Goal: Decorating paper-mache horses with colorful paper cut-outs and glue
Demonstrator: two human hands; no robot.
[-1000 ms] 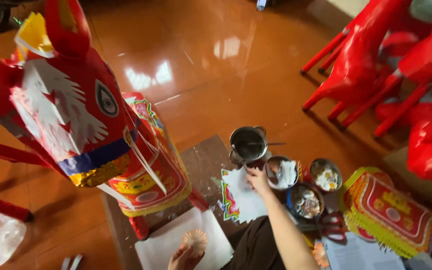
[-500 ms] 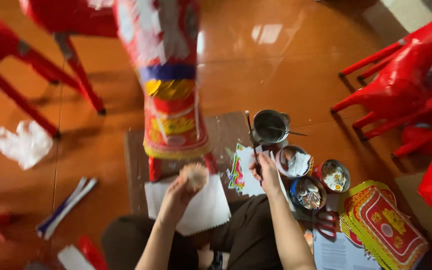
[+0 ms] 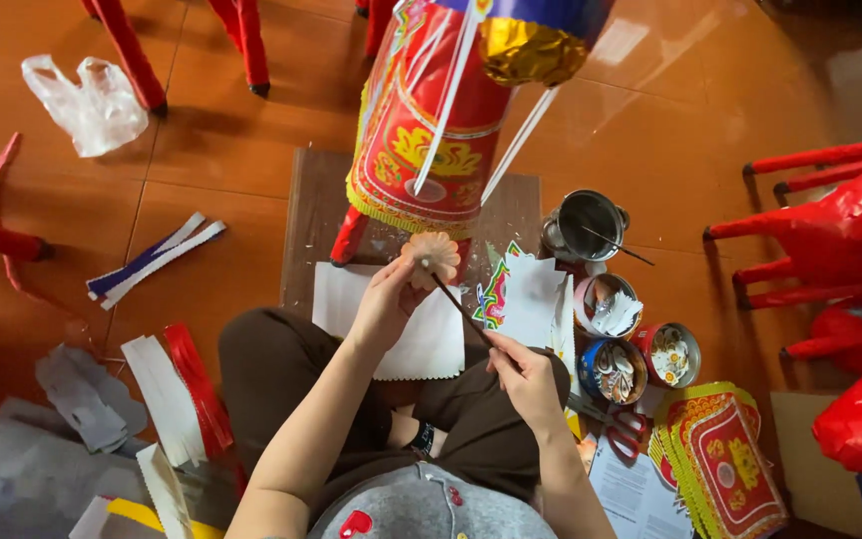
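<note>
Nearest the camera, both forearms reach forward over the person's crossed legs. The right hand is closed in a pinch around the lower end of a thin dark stick, which slants up and to the left; its tip touches the paper flower. The left hand is raised, wrist bent, fingers closed on the lower edge of that pale orange flower, holding it up just in front of the red paper figure. Beneath the hands lies a white paper sheet on a low brown board set on the floor. To the right, near the right hand, stand small round tins holding paper bits, with a steel pot just beyond them. Farther off, red paper horses stand on the orange floor tiles.
</note>
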